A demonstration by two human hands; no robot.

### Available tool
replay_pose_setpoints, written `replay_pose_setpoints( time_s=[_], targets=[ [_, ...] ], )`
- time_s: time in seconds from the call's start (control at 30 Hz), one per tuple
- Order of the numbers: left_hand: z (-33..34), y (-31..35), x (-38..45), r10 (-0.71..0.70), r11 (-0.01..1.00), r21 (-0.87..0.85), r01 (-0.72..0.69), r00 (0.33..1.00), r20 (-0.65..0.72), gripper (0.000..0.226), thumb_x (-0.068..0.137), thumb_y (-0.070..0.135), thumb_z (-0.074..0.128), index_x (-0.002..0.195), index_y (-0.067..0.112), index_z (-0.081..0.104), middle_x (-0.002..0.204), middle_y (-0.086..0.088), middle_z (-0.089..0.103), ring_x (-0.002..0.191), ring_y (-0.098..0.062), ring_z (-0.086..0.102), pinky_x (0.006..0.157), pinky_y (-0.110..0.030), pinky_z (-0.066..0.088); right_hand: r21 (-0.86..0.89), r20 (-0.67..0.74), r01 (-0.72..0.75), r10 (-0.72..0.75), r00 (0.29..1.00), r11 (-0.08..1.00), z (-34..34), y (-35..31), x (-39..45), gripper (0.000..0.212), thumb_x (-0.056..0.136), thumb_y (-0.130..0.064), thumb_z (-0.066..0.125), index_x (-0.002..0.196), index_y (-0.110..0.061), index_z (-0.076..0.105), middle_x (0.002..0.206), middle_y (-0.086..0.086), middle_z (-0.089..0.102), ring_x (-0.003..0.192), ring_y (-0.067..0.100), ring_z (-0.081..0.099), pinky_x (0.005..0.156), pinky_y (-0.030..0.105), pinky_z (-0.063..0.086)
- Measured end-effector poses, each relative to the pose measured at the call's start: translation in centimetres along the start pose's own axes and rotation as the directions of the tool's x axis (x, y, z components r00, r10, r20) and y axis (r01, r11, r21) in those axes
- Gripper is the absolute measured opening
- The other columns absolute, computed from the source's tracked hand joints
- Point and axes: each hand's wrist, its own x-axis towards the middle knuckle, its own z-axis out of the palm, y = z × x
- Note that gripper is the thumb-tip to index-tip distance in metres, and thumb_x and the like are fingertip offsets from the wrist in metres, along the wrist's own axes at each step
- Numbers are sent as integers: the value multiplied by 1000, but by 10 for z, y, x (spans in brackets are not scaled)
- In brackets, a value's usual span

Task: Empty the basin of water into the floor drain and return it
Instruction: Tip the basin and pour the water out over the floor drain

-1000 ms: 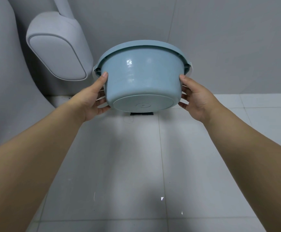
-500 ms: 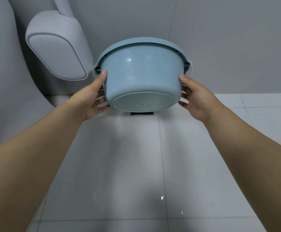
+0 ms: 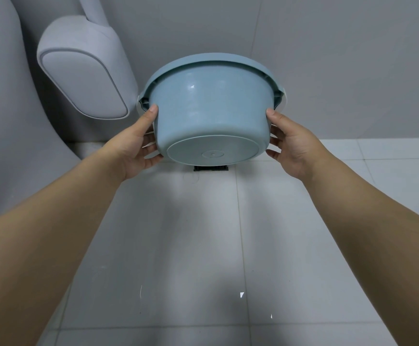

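Your left hand and right hand still clasp the upended basin above the far drain, tipped slightly further, likely emptied.

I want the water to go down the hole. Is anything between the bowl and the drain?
Nothing visible. The basin is held tipped away, bottom toward the camera, by the left hand and right hand. The drain shows just under it, with only bare floor around it.
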Motion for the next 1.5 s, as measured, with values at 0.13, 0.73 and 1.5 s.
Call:
replay_pose_setpoints(
  time_s=[0.13, 0.73, 1.5],
  targets=[
    [0, 1, -1, 4, 1000, 1, -4, 1000, 2, 63, 81, 65, 65, 129, 25, 64, 108, 7, 73, 102, -12, 67, 96, -37, 52, -13, -1, 2, -2, 1000, 1000, 1, -1, -1, 43, 80, -53, 71, 118, -32, 67, 122, -10, 69, 109, 13, 61, 94, 34, 44],
    [0, 0, 1, 21, 1000, -23, -21, 1000, 13, 60, 81, 63, 65, 127, 23, 64, 102, 8, 71, 93, -12, 66, 92, -34, 52, -27, -20, 14, -15, 1000, 1000, 2, -4, -1, 46, 78, -56, 72, 116, -31, 68, 124, -6, 68, 112, 16, 62, 101, 39, 44],
    [3, 4, -1, 34, 997, -65, -35, 999, -17, 53, 80, 60, 70, 121, 28, 67, 110, 9, 73, 100, -11, 69, 82, -30, 55, -34, -46, 24, -25, 999, 999, 4, -10, -5, 43, 79, -56, 70, 115, -33, 69, 124, -6, 68, 109, 15, 62, 96, 37, 45]
  ],
)
